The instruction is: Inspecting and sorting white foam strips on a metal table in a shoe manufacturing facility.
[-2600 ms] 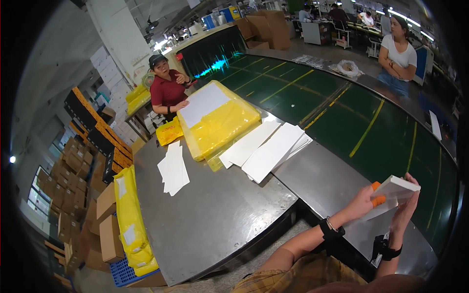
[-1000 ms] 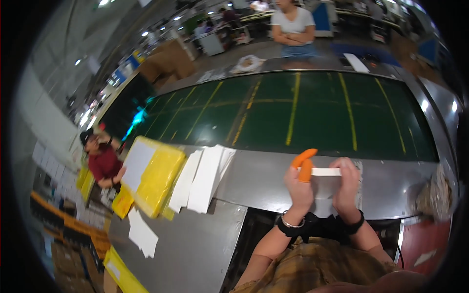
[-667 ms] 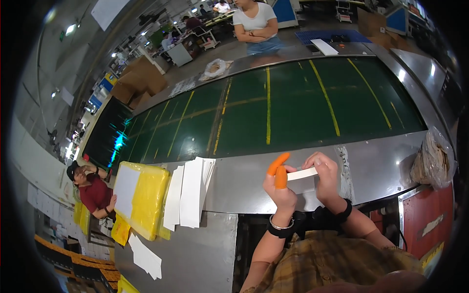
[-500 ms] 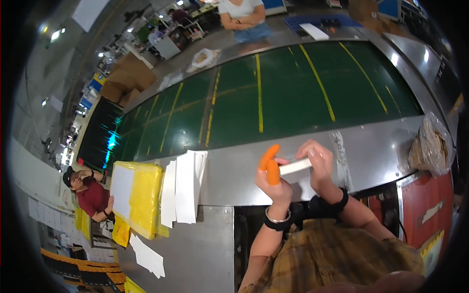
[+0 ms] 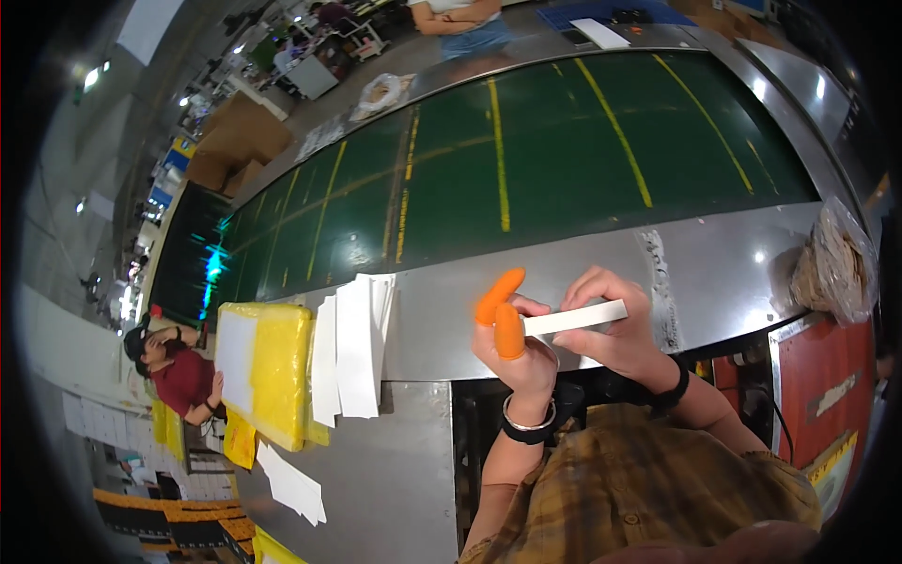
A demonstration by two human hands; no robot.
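In front of my body, above the near edge of the steel table (image 5: 432,329), both hands hold a flat white piece (image 5: 584,318). It appears as a narrow light band, possibly a small box or a stack of cards. My left hand (image 5: 524,368), with orange finger cots (image 5: 509,331) on two fingers, closes on its left end. My right hand (image 5: 625,329) grips the other end, fingers behind and thumb below. Left of my hands lie white paper strips (image 5: 357,348), fanned beside a yellow plastic-wrapped package (image 5: 268,414) with a white sheet (image 5: 238,352) on it.
A green conveyor belt (image 5: 451,197) with yellow lines runs beyond the table. Loose white papers (image 5: 291,484) lie at lower left. A clear bag (image 5: 836,268) sits at right above a red cabinet (image 5: 822,376). One person (image 5: 183,376) is at left, another (image 5: 460,23) across the belt.
My right hand has shifted its grip; its thumb now lies under the white piece, which shows longer and tilts up to the right. My left hand has moved slightly left.
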